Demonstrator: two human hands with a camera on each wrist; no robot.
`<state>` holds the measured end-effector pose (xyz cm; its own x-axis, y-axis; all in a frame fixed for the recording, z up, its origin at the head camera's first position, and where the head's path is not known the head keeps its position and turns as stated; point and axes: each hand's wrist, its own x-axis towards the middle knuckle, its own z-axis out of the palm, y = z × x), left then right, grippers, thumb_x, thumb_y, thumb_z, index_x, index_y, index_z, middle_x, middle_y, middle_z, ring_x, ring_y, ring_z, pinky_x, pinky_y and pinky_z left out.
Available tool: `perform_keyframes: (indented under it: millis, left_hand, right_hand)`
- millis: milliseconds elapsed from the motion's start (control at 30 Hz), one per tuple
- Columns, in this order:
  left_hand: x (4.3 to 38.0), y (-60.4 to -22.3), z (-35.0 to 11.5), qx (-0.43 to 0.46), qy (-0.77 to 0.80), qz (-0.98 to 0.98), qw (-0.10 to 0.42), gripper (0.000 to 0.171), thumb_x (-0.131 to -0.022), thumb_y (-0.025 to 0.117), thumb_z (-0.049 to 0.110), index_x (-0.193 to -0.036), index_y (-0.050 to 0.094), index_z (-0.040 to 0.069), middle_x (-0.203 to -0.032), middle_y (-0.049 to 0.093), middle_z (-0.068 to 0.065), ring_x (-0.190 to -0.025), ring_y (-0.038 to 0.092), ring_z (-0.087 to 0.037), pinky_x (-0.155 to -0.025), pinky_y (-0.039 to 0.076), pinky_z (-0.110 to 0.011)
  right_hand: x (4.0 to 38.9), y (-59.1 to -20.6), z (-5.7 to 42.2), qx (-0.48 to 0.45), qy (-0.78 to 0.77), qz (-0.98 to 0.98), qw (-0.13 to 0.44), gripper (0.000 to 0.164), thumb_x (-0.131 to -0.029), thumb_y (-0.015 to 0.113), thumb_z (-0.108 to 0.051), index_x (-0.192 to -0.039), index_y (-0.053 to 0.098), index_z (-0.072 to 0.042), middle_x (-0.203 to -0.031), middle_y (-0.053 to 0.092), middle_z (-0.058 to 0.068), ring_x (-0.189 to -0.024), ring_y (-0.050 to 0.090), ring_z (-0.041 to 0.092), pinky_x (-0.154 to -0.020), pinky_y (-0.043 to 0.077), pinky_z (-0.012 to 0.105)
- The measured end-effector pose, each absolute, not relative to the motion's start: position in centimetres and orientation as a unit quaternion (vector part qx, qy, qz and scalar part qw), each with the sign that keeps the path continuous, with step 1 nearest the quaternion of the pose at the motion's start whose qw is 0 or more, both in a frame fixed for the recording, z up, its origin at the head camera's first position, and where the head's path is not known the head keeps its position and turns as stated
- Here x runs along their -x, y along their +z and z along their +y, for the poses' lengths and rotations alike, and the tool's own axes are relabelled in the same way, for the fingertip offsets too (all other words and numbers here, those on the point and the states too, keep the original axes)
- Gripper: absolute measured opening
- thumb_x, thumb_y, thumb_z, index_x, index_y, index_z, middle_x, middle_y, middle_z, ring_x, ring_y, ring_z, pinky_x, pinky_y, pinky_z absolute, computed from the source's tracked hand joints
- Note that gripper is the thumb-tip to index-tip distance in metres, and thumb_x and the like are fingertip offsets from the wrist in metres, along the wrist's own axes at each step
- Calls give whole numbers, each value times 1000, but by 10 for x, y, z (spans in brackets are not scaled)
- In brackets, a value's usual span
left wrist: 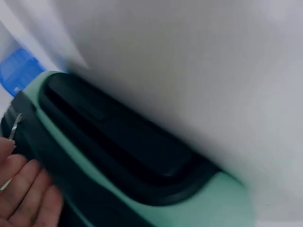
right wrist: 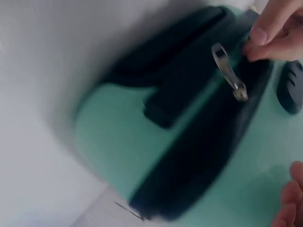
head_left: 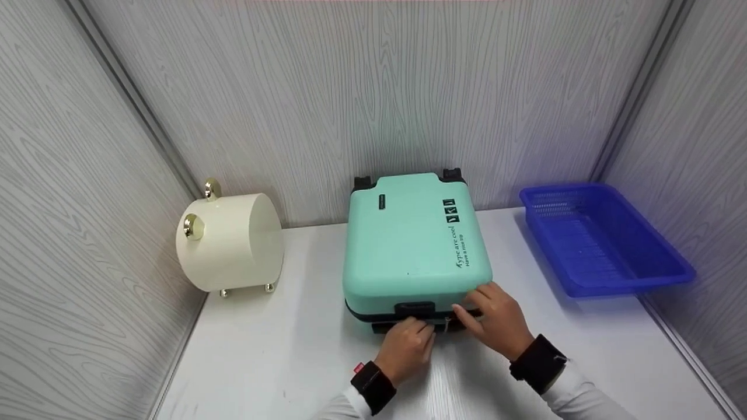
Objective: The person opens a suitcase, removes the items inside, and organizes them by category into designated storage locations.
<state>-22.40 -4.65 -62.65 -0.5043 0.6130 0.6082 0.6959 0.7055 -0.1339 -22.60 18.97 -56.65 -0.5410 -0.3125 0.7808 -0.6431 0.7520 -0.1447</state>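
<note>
Suitcase (head_left: pixel 408 245) is laid flat on the table (head_left: pixel 274 361), mid-scene, its wheels (head_left: pixel 452 174) turned toward the back wall (head_left: pixel 327 87) and its side handle (head_left: pixel 415 307) toward the person. At its near side, the zip (right wrist: pixel 199 156) is pinched by the left hand (head_left: pixel 407 344), its fingers curled; a sliver of metal is seen between them in the left wrist view. Just beside that grip, a metal pull (right wrist: pixel 228 71) is left unheld. The right hand (head_left: pixel 502 321) is released, its fingers spread loosely over the near right corner; whether the shell is touched there cannot be told. Dark bands (head_left: pixel 538 363) are worn on both wrists. Lettering (head_left: pixel 460 248) is printed along the lid's right side. A cream drum (head_left: pixel 227 251) is stood well to the left on gold feet, and a blue basket (head_left: pixel 630 287) is placed to the right.
</note>
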Motion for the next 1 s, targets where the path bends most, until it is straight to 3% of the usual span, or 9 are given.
perform_keyframes:
  millis: [100, 200, 300, 400, 567, 700, 1000]
  left_hand:
    - [223, -623, -36, 373, -60, -871, 314, 19, -100, 79, 28, -85, 78, 17, -81, 74, 5, -74, 67, -10, -74, 59, -24]
    - [223, -622, -25, 351, -49, -889, 289, 30, -99, 80, 34, -74, 72, 18, -72, 69, 6, -65, 65, -10, -62, 56, -25]
    - [224, -622, -13, 332, -24, -901, 277, 30, -92, 84, 39, -73, 72, 19, -69, 67, 6, -61, 65, -10, -53, 51, -26]
    - [227, -621, -3, 322, 4, -905, 279, 31, -88, 87, 44, -72, 73, 20, -66, 68, 7, -58, 65, -9, -50, 50, -26]
    - [229, -619, 6, 303, 8, -912, 278, 40, -94, 83, 46, -65, 70, 22, -59, 64, 8, -54, 64, -8, -48, 48, -25]
    - [228, -617, 6, 299, 0, -918, 260, 40, -97, 81, 41, -66, 69, 19, -59, 64, 8, -52, 62, -8, -46, 47, -24]
    - [225, -620, 2, 291, -31, -922, 252, 22, -90, 79, 18, -71, 68, 15, -63, 65, 4, -53, 62, -10, -46, 49, -25]
  right_hand:
    - [236, -550, 191, -284, 208, -851, 390, 44, -77, 98, -29, -100, 69, -6, -101, 67, 11, -90, 62, 30, -77, 53, 45]
    - [247, -538, 189, -289, 198, -864, 362, 73, -72, 101, -41, -125, 68, -2, -129, 67, 22, -115, 63, 43, -95, 54, 58]
    - [257, -531, 187, -290, 175, -887, 316, 101, -69, 101, -52, -147, 60, -3, -154, 56, 27, -141, 53, 51, -111, 46, 69]
    - [267, -526, 184, -282, 144, -911, 263, 116, -68, 99, -61, -159, 52, -6, -167, 45, 26, -154, 41, 52, -120, 37, 73]
    - [278, -523, 182, -279, 114, -932, 200, 122, -70, 95, -68, -165, 46, -10, -173, 38, 24, -161, 33, 51, -126, 29, 73]
    - [283, -523, 183, -286, 99, -935, 185, 122, -70, 93, -70, -166, 46, -12, -172, 40, 24, -161, 34, 50, -127, 30, 71]
    - [285, -521, 185, -301, 85, -933, 179, 118, -71, 92, -70, -165, 48, -14, -168, 47, 23, -158, 40, 48, -126, 33, 69]
